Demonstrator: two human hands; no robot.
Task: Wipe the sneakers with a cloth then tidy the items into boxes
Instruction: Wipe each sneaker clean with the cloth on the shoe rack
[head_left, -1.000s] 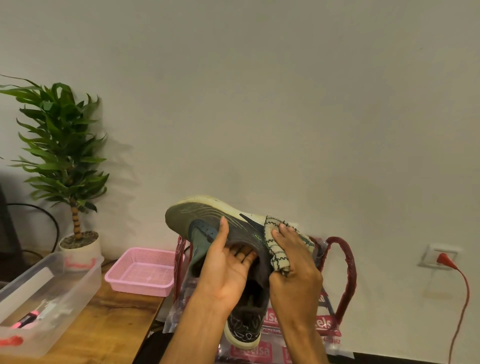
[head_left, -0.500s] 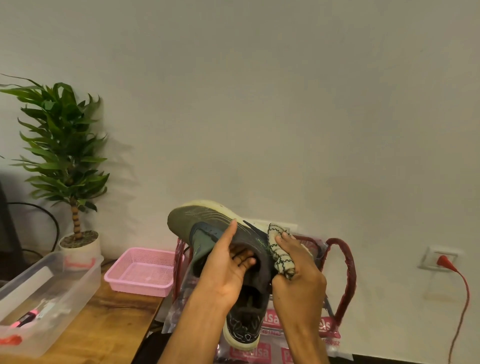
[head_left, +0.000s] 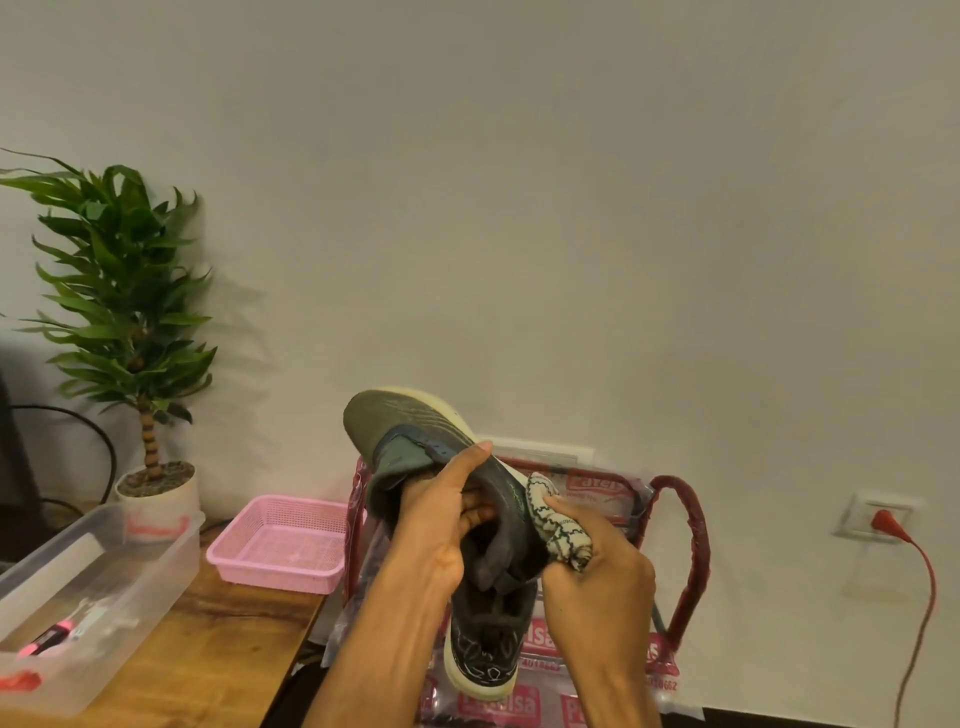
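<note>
Nearest to me, the left hand holds the sneaker raised, toe pointing up and away. Its fingers are curled into the shoe's opening and its thumb lies along the upper.

The right hand is closed round a bunched cloth. It presses the cloth on the sneaker's side, just right of the left hand's fingers.

Change noted: a second ago the cloth lay further up the side, near the sole edge. It is now lower, toward the heel end, and more tightly wadded. I judge this to be one wiping stroke drawn down the shoe, so wiping is under way and not finished.

Below both hands a second sneaker hangs toe-down. I cannot tell how it is held, or whether it has been wiped.

Behind the hands stands a clear bag with red handles. To the left of the left hand is a table carrying a clear box that already holds small items. A pink basket sits further back on the table.

Beyond these, a potted plant stands far left. A red plug sits in a wall socket far right.

Tidying into boxes appears not yet begun for the sneakers, as both are in the air and clear of any container.
</note>
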